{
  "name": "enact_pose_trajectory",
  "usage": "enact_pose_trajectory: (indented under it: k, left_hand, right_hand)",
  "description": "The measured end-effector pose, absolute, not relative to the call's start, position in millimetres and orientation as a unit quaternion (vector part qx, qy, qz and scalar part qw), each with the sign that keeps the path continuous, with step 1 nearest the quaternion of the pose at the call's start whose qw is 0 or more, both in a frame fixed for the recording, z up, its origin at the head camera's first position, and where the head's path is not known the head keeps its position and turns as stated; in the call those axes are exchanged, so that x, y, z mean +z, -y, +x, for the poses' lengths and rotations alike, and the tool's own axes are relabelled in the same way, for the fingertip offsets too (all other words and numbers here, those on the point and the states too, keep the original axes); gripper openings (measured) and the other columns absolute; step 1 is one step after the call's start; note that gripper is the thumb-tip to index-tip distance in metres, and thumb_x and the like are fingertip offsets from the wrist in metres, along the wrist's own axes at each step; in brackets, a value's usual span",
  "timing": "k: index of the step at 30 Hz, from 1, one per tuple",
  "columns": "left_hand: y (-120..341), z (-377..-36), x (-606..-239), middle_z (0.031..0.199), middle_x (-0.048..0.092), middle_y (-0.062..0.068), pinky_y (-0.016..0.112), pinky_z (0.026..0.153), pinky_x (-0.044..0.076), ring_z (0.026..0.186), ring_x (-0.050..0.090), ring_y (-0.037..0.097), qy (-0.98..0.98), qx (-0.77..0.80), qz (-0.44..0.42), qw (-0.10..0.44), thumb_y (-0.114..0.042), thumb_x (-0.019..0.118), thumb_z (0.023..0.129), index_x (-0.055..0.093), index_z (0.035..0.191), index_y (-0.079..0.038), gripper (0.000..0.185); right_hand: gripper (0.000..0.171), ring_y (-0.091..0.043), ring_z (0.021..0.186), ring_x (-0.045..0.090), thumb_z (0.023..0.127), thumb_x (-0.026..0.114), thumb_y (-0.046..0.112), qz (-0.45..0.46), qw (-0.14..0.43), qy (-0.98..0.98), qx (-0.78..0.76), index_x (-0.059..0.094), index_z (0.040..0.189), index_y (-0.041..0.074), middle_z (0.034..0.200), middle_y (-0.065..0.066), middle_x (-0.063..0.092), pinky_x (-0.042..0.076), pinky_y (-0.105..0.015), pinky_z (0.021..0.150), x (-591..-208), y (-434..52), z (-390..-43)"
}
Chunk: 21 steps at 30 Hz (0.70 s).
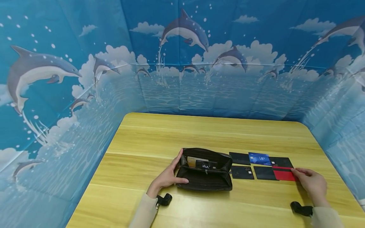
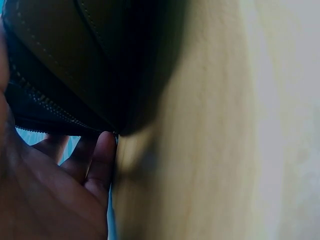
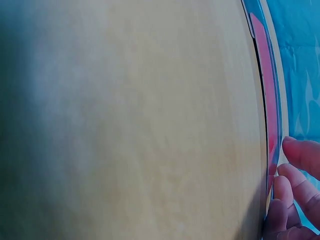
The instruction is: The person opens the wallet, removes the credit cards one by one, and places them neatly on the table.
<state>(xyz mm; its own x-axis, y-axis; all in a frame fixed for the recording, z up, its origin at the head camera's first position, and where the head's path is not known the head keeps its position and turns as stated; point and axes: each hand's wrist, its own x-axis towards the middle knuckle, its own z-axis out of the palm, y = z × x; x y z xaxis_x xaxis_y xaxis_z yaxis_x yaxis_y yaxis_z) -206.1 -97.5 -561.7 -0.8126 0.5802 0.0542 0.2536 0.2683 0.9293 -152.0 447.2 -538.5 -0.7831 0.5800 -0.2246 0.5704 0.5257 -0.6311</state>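
An open black zip wallet [image 1: 203, 177] lies in the middle of the wooden table [image 1: 199, 133], with a black VIP card [image 1: 206, 165] and a tan card [image 1: 193, 161] tucked inside. My left hand [image 1: 174, 172] grips its left end, fingers along the far edge and thumb on the near edge. In the left wrist view the wallet [image 2: 90, 60] fills the top left above my left hand [image 2: 60, 185]. To the wallet's right lie several black cards [image 1: 242, 172] and a blue card [image 1: 259, 158]. My right hand [image 1: 300, 175] pinches the right end of a red card [image 1: 283, 175], seen edge-on as the red card [image 3: 267, 90] beside my fingertips [image 3: 295, 190].
Blue fabric walls [image 1: 71, 95] printed with dolphins close in the table on the left, back and right. Bare wood [image 1: 199, 133] stretches behind the wallet and along the near edge. Black wrist mounts [image 1: 163, 200] sit at both of my cuffs.
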Motion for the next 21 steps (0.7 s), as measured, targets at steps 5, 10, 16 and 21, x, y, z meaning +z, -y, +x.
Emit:
enact_pose_trajectory:
  k: [5, 10, 16, 21]
  left_hand:
    - [97.8, -205.7, -562.2, 0.157, -0.002, -0.003, 0.051, 0.108, 0.02, 0.141, 0.005, 0.023, -0.779, 0.547, 0.269, 0.148, -0.035, 0.08, 0.077, -0.005, 0.151, -0.041, 0.114]
    - [98.3, -205.6, -561.4, 0.157, -0.002, -0.002, 0.053, 0.107, 0.02, 0.141, 0.005, 0.025, -0.779, 0.546, 0.271, 0.147, -0.035, 0.08, 0.077, -0.005, 0.151, -0.04, 0.113]
    - [98.1, -204.7, -559.9, 0.158, -0.002, -0.001, 0.057, 0.106, 0.018, 0.141, 0.005, 0.027, -0.78, 0.545, 0.271, 0.145, -0.034, 0.08, 0.077, -0.005, 0.151, -0.04, 0.113]
    - [98.0, -204.4, -560.3, 0.157, -0.002, -0.003, 0.055, 0.107, 0.017, 0.141, 0.005, 0.025, -0.782, 0.544, 0.267, 0.145, -0.034, 0.08, 0.077, -0.005, 0.151, -0.041, 0.113]
  right_hand:
    - [0.069, -0.046, 0.116, 0.039, 0.088, 0.059, 0.052, -0.33, 0.011, 0.873, 0.358, 0.058, 0.123, -0.006, 0.13, -0.03, 0.047, 0.03, -0.054, 0.09, -538.5, -447.0, -152.0]
    - [0.067, -0.046, 0.116, 0.04, 0.088, 0.059, 0.051, -0.329, 0.013, 0.872, 0.362, 0.058, 0.122, -0.007, 0.129, -0.03, 0.048, 0.031, -0.054, 0.09, -537.7, -446.6, -151.7]
    - [0.068, -0.045, 0.116, 0.04, 0.088, 0.058, 0.052, -0.328, 0.014, 0.871, 0.365, 0.058, 0.123, -0.007, 0.131, -0.031, 0.046, 0.031, -0.054, 0.09, -535.8, -445.8, -151.7]
    - [0.07, -0.044, 0.114, 0.042, 0.088, 0.058, 0.053, -0.322, 0.013, 0.872, 0.369, 0.058, 0.122, -0.008, 0.13, -0.031, 0.046, 0.036, -0.047, 0.081, -535.4, -447.6, -150.6]
